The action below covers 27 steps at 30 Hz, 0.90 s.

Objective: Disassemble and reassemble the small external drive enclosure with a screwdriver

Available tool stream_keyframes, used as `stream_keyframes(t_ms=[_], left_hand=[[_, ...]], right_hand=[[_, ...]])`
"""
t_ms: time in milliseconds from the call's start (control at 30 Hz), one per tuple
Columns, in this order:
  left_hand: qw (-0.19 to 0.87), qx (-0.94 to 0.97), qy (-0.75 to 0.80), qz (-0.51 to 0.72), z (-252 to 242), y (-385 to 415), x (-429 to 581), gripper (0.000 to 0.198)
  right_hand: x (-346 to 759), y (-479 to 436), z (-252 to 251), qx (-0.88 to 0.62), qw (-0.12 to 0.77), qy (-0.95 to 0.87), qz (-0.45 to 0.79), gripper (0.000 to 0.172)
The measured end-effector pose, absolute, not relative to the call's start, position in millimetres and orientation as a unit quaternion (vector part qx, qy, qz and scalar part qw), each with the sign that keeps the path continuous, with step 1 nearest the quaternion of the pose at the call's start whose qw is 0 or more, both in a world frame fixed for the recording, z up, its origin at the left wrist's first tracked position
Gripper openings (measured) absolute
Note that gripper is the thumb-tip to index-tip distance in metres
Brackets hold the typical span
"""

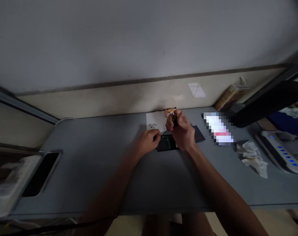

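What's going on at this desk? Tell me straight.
One person is working at a grey desk with bare hands. The left hand sits at the edge of a green circuit board lying on a dark pad. The right hand is raised over the board, pinching a small dark object, and a thin wire runs between that spot and the board. Behind them lies a white sheet with black dots, a small orange cartoon figure at its far edge.
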<state>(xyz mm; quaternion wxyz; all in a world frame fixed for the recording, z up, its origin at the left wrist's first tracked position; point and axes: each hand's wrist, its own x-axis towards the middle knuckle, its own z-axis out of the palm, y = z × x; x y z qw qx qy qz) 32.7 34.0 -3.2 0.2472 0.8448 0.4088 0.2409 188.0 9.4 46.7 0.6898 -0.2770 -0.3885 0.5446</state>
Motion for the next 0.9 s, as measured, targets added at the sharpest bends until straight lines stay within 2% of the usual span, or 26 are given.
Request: stream_keyframes(t_ms=[133, 300, 733, 900], left_hand=[[0.234, 0.85, 0.405, 0.244, -3.7, 34.0, 31.2, 0.021], [0.233, 0.854, 0.394, 0.249, -6.7, 35.0, 30.6, 0.021], [0.229, 0.854, 0.398, 0.244, -6.5, 35.6, 30.7, 0.02], [0.231, 0.854, 0.397, 0.244, -4.6, 35.0, 30.7, 0.021]], right_hand=[[188.6, 10.4, 49.2, -0.281, 0.691, -0.396, 0.535, 0.036], [185.7, 11.0, 50.1, -0.301, 0.666, -0.395, 0.556, 0.047], [189.1, 12.1, 49.7, -0.31, 0.689, -0.399, 0.52, 0.037], [188.9, 13.5, 47.6, -0.289, 0.677, -0.382, 0.559, 0.041]])
